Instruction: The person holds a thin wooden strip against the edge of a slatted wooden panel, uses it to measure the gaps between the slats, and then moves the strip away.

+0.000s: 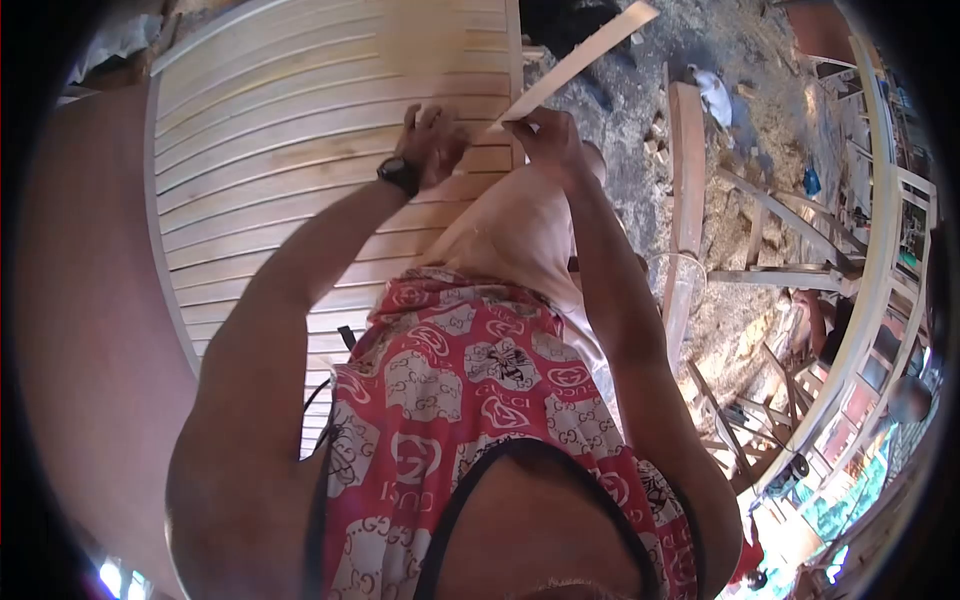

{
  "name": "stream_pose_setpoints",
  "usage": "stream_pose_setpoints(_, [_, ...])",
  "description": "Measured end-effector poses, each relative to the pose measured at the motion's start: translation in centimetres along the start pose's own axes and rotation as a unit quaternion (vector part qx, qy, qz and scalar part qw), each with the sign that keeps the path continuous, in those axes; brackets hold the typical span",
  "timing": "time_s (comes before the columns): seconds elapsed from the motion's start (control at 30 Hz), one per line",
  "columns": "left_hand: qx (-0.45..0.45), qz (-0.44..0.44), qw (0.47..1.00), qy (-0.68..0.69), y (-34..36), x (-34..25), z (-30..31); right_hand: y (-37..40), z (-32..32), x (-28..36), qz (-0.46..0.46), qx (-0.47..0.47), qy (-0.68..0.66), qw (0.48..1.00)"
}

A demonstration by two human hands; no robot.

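Observation:
My right hand (548, 143) pinches the lower end of a thin pale wooden strip (585, 58), which slants up and to the right past the edge of a slatted wooden panel (290, 150). Over the slats, just left of the strip's lower end, is my left hand (433, 143), with a dark watch on its wrist. Its fingers are apart and slightly blurred, and nothing shows in them. The panel has many narrow parallel boards inside a frame. One of my legs rests against the panel's right side.
A smooth brown surface (90, 300) lies at the left. Right of the panel, a long wooden beam (686, 170) and crossed timbers (780, 275) lie over ground strewn with shavings. Other people are partly visible at the far right.

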State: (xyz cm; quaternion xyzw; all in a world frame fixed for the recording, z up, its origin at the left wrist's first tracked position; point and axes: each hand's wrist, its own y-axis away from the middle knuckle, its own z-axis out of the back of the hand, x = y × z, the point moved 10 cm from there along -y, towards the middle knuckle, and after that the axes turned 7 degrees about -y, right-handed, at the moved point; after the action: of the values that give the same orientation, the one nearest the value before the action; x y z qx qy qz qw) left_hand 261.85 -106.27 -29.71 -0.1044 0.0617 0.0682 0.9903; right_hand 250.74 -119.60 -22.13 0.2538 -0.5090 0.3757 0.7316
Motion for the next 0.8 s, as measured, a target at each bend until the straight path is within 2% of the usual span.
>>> stream_pose_setpoints(0.1, [0.056,-0.004,0.998,0.027,-0.2,-0.4,0.3,1.2,-0.6,-2.6,-0.032,-0.001,-0.048,0.998])
stream_pose_setpoints(0.13, [0.043,-0.009,0.998,0.035,-0.2,-0.5,0.7,1.4,-0.7,-2.6,-0.034,0.001,-0.047,0.998])
stream_pose_setpoints(0.2, [0.035,-0.009,0.998,0.048,0.1,-0.8,1.7,1.6,-1.0,-1.9,-0.02,0.013,0.034,0.999])
stream_pose_setpoints(0.3, [0.035,-0.014,0.998,0.057,0.0,-0.8,2.0,2.0,-1.1,-2.9,-0.023,0.005,0.084,0.996])
stream_pose_setpoints(0.43, [0.062,-0.016,0.996,0.061,0.1,-0.8,1.9,2.2,-1.4,-3.2,-0.021,0.004,0.072,0.997])
stream_pose_setpoints(0.6, [0.046,-0.021,0.997,0.06,0.2,-0.9,1.7,2.4,-2.0,-1.8,-0.031,0.026,0.146,0.989])
stream_pose_setpoints(0.8, [0.062,-0.032,0.996,0.059,-0.1,-1.1,1.9,1.9,-2.4,-3.0,-0.035,0.034,0.164,0.985])
